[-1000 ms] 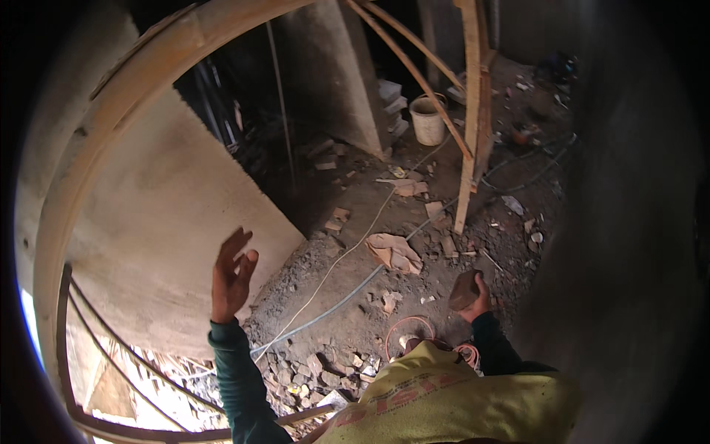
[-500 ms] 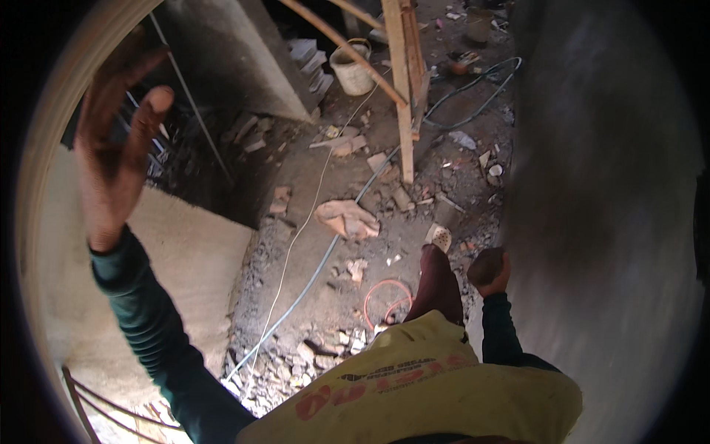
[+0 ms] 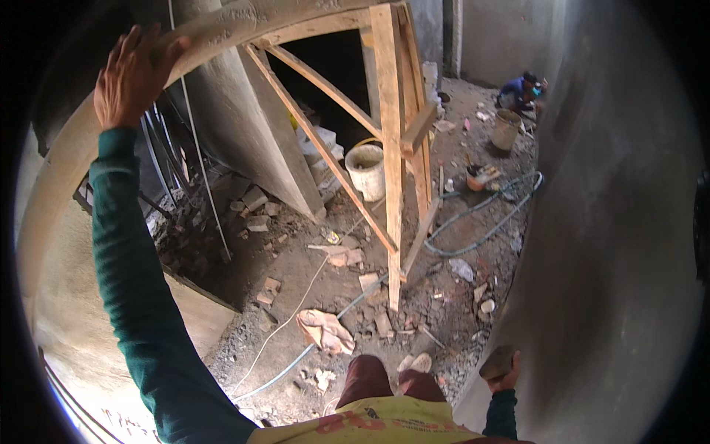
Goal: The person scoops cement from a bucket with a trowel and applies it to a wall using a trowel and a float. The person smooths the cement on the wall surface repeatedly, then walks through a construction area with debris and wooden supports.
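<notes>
My left hand [image 3: 134, 80] is raised at the upper left, with its fingers stretched out over the long pale beam [image 3: 222, 31] that looks curved near the rim of the view. It appears to rest on the beam. Low on the right, my right hand [image 3: 509, 379] is closed around a dark brown rounded lump [image 3: 497, 361], whose exact kind I cannot make out. That hand is beside the grey plastered wall [image 3: 592, 259], whose surface has a darker patch.
A wooden trestle-like frame [image 3: 392, 185] stands ahead, with a whitish bucket [image 3: 365, 174] behind its brace. A hose [image 3: 481, 248], a crumpled pinkish sack [image 3: 325, 331] and rubble [image 3: 384, 322] lie on the ground. Farther off, a person [image 3: 521, 92] crouches near another bucket [image 3: 506, 130].
My left hand has come down from the air onto the beam. The view has tilted up, bringing the frame and the crouching person into sight. My right hand still holds the dark lump.
</notes>
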Tool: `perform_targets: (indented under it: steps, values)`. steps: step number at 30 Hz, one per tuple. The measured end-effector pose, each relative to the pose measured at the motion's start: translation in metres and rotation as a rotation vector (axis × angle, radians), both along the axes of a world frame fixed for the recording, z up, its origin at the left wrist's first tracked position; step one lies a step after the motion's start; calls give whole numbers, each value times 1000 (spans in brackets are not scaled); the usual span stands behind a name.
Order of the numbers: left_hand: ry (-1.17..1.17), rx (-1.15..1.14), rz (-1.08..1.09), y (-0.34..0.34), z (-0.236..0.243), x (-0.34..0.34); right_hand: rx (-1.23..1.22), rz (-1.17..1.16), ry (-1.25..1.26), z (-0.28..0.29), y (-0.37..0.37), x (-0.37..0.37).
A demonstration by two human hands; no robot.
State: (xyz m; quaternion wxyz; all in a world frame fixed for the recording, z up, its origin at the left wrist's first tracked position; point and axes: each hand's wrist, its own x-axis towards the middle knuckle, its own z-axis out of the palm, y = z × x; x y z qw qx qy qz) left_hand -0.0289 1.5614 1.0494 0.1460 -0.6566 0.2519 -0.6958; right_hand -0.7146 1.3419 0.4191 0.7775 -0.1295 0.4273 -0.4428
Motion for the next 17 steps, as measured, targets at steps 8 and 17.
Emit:
perform_targets:
  steps: [8,17]
  values:
    - [397,-112,-50,-6,11,-42,-104,94,-155,66,-116,55]
    - [650,-406,110,-55,30,-32,-322,228,-576,222,-240,151]
